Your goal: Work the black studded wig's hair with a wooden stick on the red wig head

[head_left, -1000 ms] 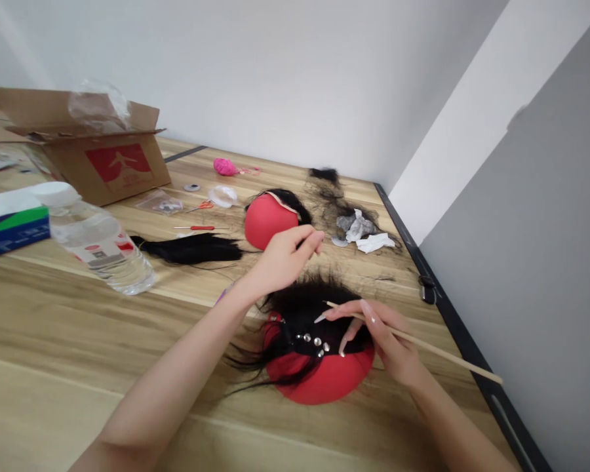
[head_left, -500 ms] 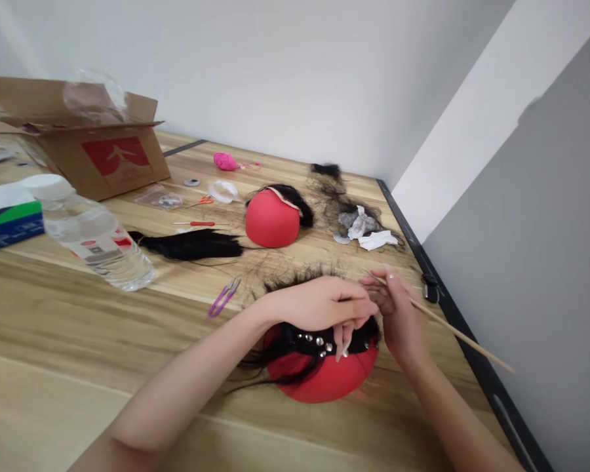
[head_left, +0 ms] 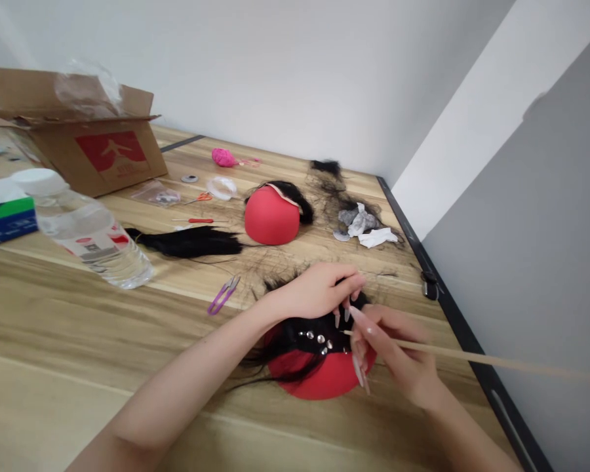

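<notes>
A red dome point(head_left: 319, 380) lies on the table in front of me, with black hair point(head_left: 288, 334) over its upper part. Shiny round studs point(head_left: 321, 339) dot a dark band across it. Reaching over the dome, my left hand point(head_left: 324, 288) has its fingers bent down and closed on the black hair; the grip is partly hidden. My right hand point(head_left: 393, 347) pinches a thin wooden stick point(head_left: 452, 354). The stick's tip is at the dark band, just right of the studs and below the left fingertips.
Behind stands another red dome point(head_left: 271, 216) with black hair. Purple thread snips point(head_left: 223, 295), a black hair bundle point(head_left: 191, 242) and a water bottle point(head_left: 91, 233) are to the left, near a cardboard box point(head_left: 103, 157). Crumpled tissue point(head_left: 361, 223) and loose hair lie back right.
My right hand has come down and left onto the dome, swinging the stick so its tip meets the dark band. My left hand has shifted slightly up and left.
</notes>
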{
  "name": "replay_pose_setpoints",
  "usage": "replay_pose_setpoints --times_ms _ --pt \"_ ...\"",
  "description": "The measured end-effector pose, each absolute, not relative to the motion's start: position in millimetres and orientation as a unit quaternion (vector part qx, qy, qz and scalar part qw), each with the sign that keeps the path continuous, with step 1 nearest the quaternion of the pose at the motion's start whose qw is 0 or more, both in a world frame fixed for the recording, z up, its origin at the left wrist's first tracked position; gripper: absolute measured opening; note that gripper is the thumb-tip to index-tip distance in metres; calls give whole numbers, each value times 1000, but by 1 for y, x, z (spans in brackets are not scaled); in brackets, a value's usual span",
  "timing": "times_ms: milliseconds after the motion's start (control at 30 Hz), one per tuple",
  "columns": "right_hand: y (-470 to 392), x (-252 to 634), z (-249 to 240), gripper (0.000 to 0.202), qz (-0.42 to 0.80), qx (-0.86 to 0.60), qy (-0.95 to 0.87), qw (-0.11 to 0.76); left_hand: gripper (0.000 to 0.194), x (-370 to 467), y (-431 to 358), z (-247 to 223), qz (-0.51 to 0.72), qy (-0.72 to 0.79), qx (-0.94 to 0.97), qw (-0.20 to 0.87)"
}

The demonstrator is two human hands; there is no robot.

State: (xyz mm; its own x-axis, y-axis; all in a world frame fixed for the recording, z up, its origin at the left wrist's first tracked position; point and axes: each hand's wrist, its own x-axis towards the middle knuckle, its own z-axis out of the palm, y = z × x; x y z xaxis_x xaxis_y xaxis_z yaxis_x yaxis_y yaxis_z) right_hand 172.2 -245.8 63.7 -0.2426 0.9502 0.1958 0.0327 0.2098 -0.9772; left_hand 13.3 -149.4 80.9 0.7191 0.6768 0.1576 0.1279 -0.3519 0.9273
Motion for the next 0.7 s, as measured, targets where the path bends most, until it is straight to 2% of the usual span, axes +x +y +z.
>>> replay_pose_setpoints --times_ms 167,433,700 --pt "-239 165 59 35 505 -448 -582 454 35 15 -145 76 299 263 787 471" --pt "-240 169 54 33 506 -440 -609 425 36 16 -146 76 309 267 791 456" --pt "-240 165 51 34 440 -464 -647 415 35 17 -146 75 307 267 788 462"
